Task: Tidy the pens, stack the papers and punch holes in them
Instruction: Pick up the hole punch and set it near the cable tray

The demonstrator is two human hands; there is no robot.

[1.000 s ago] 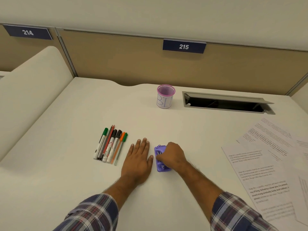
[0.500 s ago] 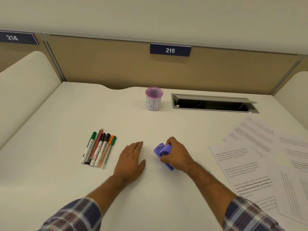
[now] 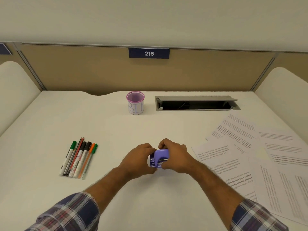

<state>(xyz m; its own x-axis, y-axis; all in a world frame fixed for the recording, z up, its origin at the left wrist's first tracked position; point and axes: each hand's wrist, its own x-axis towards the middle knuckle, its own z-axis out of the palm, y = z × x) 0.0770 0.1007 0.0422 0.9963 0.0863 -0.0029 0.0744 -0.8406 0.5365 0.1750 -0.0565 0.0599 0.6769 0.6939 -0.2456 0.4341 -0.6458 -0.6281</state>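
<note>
White desk surface [image 3: 116, 127] carries everything. Nearest, the left hand [image 3: 138, 160] and right hand [image 3: 176, 158] both clamp their fingers on a small purple plastic hole punch [image 3: 160, 158]. Loose printed paper sheets [image 3: 260, 157] sprawl right; coloured pens [image 3: 78, 158] lie left. Farther back stands a pink mesh cup [image 3: 135, 102].

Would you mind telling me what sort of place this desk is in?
Probably an office or study cubicle: a numbered sign, 215, on the partition, and a cable hatch in the white desk.
</note>
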